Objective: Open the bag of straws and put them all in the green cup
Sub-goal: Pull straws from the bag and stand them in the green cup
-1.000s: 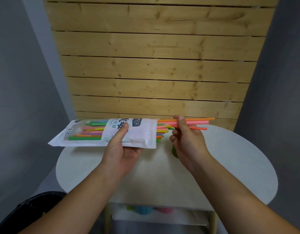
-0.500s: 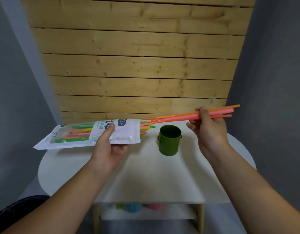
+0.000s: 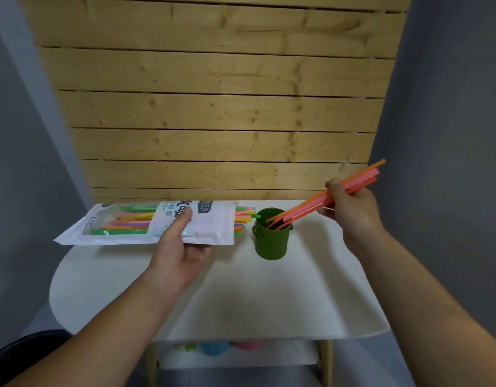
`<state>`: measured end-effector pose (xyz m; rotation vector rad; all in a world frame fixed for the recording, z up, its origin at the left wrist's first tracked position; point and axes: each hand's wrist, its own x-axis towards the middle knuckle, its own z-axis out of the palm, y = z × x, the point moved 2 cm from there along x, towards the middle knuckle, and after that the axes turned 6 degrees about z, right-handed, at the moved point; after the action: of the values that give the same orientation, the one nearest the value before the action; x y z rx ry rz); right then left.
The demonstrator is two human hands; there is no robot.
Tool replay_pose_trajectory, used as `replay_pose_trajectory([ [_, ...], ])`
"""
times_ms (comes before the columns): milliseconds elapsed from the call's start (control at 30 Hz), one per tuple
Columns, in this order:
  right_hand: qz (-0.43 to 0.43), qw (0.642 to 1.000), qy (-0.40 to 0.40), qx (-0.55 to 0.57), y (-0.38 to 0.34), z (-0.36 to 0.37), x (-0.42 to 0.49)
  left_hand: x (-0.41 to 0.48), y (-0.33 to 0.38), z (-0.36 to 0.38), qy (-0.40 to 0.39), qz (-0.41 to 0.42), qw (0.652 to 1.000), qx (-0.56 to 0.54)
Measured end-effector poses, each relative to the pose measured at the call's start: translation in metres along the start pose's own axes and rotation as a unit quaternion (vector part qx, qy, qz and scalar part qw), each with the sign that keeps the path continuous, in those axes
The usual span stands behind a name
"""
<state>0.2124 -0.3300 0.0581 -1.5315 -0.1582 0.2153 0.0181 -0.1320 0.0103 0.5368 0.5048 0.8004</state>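
Observation:
My left hand (image 3: 181, 248) grips the white straw bag (image 3: 146, 223) from below, thumb on top, level above the table's left side. Coloured straws (image 3: 242, 217) stick out of the bag's open right end, close to the green cup (image 3: 272, 237). The cup stands upright on the white table (image 3: 241, 297), right of centre. My right hand (image 3: 353, 203) pinches a few orange and pink straws (image 3: 361, 178), tilted down to the left. Their lower tips are over the cup's mouth, just inside the rim.
A wooden slat wall (image 3: 213, 107) rises behind the table, with grey walls on both sides. Below the tabletop a shelf holds coloured objects (image 3: 213, 346). A dark bin (image 3: 23, 347) sits at the lower left.
My right hand has pulled the few straws fully out of the bag, carried them right and tilted them down, bringing their tips to the cup's mouth. The left hand keeps holding the bag.

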Motion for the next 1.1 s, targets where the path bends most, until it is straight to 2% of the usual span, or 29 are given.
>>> replay_pose_trajectory([
  [233,0.064,0.996,-0.056,-0.025,0.012,0.017,0.010,-0.010,-0.004,0.003,-0.028,-0.010,0.999,0.027],
  [433,0.059,0.994,-0.069,-0.066,0.030,0.030,0.013,-0.011,-0.001,0.000,-0.041,-0.014,0.998,0.043],
  [600,0.091,0.978,-0.090,-0.164,0.033,0.027,0.006,-0.015,0.004,0.001,-0.048,-0.011,0.998,0.039],
  [767,0.157,0.939,-0.118,-0.283,0.019,0.017,-0.020,-0.019,0.004,0.003,-0.063,-0.001,0.997,0.040],
  [833,0.159,0.943,-0.151,-0.251,0.014,0.020,-0.033,-0.020,0.004,0.003,-0.071,0.000,0.997,0.036],
  [967,0.170,0.955,-0.228,-0.082,0.008,0.037,-0.054,-0.023,0.003,0.007,-0.086,-0.003,0.996,0.035],
  [1100,0.146,0.961,-0.233,-0.029,0.010,0.047,-0.059,-0.025,-0.001,0.008,-0.104,-0.006,0.993,0.049],
])
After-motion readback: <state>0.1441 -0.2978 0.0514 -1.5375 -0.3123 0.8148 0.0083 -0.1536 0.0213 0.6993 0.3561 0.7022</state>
